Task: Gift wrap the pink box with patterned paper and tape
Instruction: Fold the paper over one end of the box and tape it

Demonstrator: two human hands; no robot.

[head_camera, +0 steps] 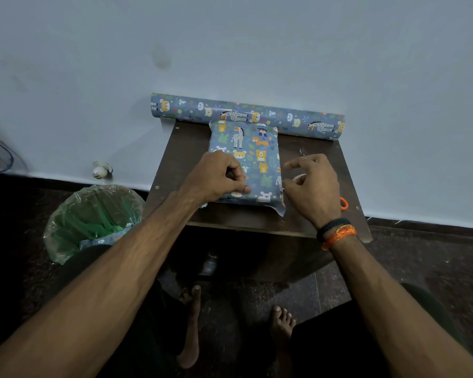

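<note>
Pale blue wall [257, 50], dark speckled floor, and a small dark wooden table [320, 214] pushed up against the wall, all seen from the head cam looking down.

The box [245, 159] sits flat in the middle of the table and it's already covered in the blue animal-print paper, so no pink showing anywhere. There's a loose flap of paper sticking out at the near right corner. The rest of the paper roll [246, 114] lies along the back edge of the table against the wall, just behind the box, and it overhangs the table on the left.

Left hand [216, 177] rests on the near-left part of the wrapped box with its fingers curled in; the thumb lies flat on the paper, pressing it down. Right hand [311, 184] hovers just beside the box's right edge, fingers curled, and there's something pale and thin pinched between thumb and fingers, looks like tape [298, 177] but it's honestly hard to tell.

Something orange [344, 203] peeks out from behind the right hand. Bin with a green liner [93, 216] sits on the floor to the left of the table.
</note>
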